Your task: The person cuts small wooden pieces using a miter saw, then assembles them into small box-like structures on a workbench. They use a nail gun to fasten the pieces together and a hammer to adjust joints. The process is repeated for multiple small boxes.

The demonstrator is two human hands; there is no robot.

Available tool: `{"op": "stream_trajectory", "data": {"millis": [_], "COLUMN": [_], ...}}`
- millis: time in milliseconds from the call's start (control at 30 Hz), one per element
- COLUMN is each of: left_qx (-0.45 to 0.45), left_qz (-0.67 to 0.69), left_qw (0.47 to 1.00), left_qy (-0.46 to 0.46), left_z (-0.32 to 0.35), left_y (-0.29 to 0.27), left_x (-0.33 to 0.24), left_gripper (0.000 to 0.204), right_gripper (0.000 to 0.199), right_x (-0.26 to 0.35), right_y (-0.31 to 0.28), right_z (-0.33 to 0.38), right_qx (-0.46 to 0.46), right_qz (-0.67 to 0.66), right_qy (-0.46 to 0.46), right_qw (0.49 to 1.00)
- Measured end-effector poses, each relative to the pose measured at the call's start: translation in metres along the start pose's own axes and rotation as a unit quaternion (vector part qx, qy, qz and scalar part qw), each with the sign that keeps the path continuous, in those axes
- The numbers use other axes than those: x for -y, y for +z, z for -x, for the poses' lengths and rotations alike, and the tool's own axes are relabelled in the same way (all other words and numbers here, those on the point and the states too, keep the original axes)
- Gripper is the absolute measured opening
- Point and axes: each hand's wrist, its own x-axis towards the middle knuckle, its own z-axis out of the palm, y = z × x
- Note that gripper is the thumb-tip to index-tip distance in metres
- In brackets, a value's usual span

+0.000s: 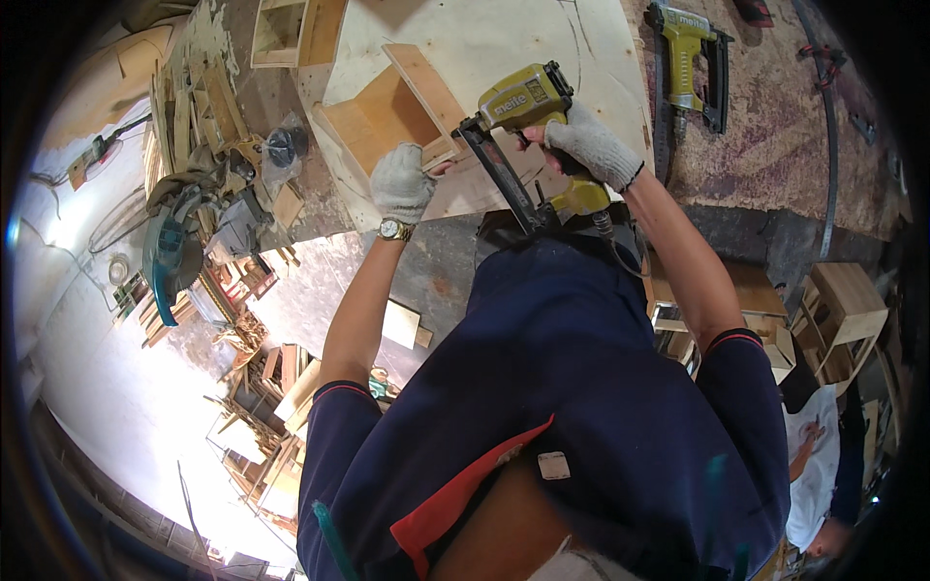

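Note:
My right hand [596, 147], in a pale knit glove with bare fingertips, is wrapped round the handle of a yellow-green pneumatic nail gun [523, 99]. Its nose touches or nearly touches the near right edge of a small wooden box [373, 114]; I cannot tell which. The long black magazine slants down toward my body, and a hose hangs from the handle. My left hand [402, 182], gloved the same way and with a watch at the wrist, is closed on the box's near edge. The box rests tilted on a pale plywood sheet [601, 58] on the worktable.
A second nail gun [685, 60] lies at the table's right, beside a long metal rule [830, 174]. Another wooden box [298, 34] stands at the far left. A teal circular saw [167, 254] sits among offcuts on the left. A person [812, 455] is at the lower right.

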Motion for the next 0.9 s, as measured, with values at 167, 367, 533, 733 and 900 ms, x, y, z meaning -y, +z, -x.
{"op": "stream_trajectory", "data": {"millis": [167,367,533,733,900], "left_qx": [-0.004,0.006,0.000,0.009,0.012], "left_qz": [-0.009,-0.002,0.003,0.003,0.015], "left_qw": [1.000,1.000,1.000,1.000,1.000], "left_qy": [-0.004,-0.010,-0.014,-0.015,-0.018], "left_z": [0.001,0.000,0.001,-0.001,0.001], "left_y": [0.002,-0.001,0.000,-0.003,-0.002], "left_x": [0.002,0.000,0.000,-0.002,0.000], "left_gripper": [0.055,0.055,0.055,0.054,0.053], "right_gripper": [0.035,0.033,0.036,0.040,0.037], "right_x": [-0.002,-0.015,-0.010,-0.013,-0.011], "right_y": [-0.008,-0.008,-0.001,-0.003,-0.004], "right_z": [0.004,-0.001,-0.001,-0.003,0.001], "right_qx": [-0.013,0.016,0.016,0.018,-0.006], "right_qz": [-0.020,-0.014,-0.015,-0.025,-0.033], "right_qy": [-0.004,0.021,0.006,0.011,-0.013], "right_qw": [1.000,1.000,1.000,0.999,0.999]}}
